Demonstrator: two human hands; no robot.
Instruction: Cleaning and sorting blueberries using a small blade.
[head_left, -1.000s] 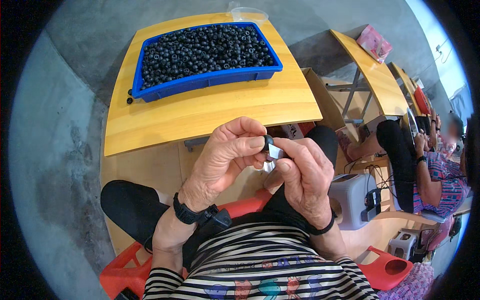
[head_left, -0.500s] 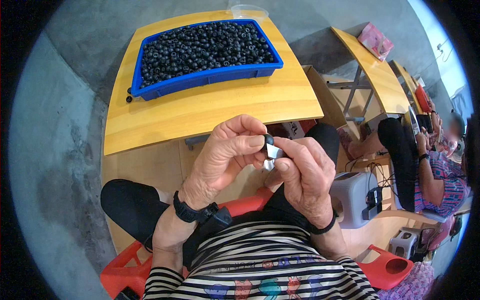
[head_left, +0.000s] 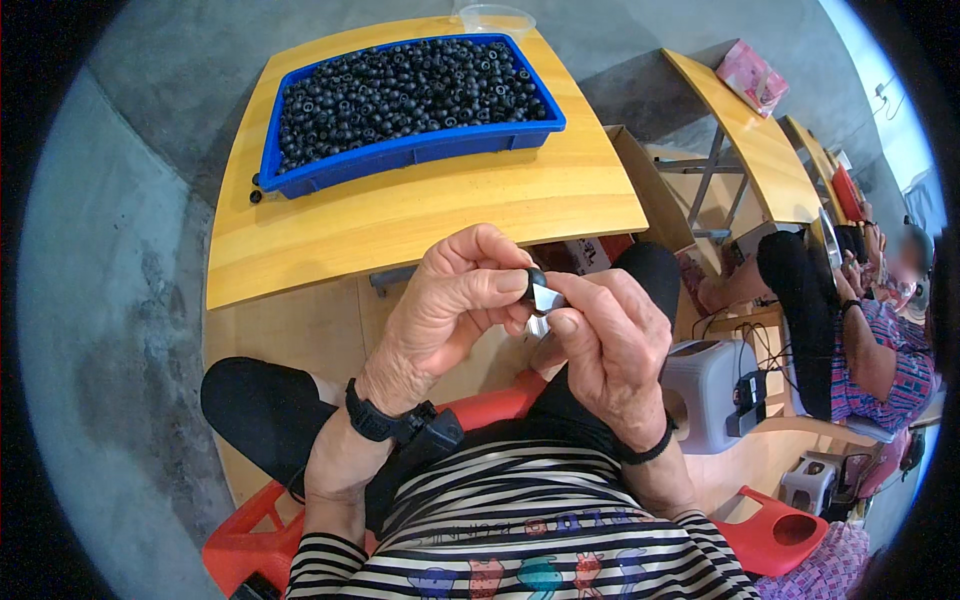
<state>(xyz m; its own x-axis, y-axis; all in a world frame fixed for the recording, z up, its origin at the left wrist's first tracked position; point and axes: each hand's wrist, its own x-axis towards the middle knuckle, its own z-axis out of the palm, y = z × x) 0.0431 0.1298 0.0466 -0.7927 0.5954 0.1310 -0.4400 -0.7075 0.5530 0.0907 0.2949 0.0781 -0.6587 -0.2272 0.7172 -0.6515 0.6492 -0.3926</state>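
In front of my lap, my left hand [head_left: 440, 310] pinches a small black round part [head_left: 536, 280] between thumb and fingertips. My right hand [head_left: 618, 340] is closed on a small flat, shiny metal blade [head_left: 547, 299], its slanted edge against the black part. The right fingers cover the rest of the blade. Beyond my hands, a blue tray [head_left: 420, 158] stands on the yellow wooden table, heaped with many similar black parts [head_left: 405, 100], several showing a ring-shaped opening. A loose black part [head_left: 256, 197] lies on the table beside the tray's near left corner.
The table [head_left: 430, 225] has its near edge just past my hands. A clear plastic bowl [head_left: 497, 18] sits behind the tray. To the right are a cardboard box [head_left: 645, 190], a grey stool [head_left: 705, 395] with cables, another table [head_left: 750, 165] and a seated person [head_left: 870, 360].
Both hands keep their grip on the black part and the blade, with only a tiny shift. The tray appears slightly higher in the view.
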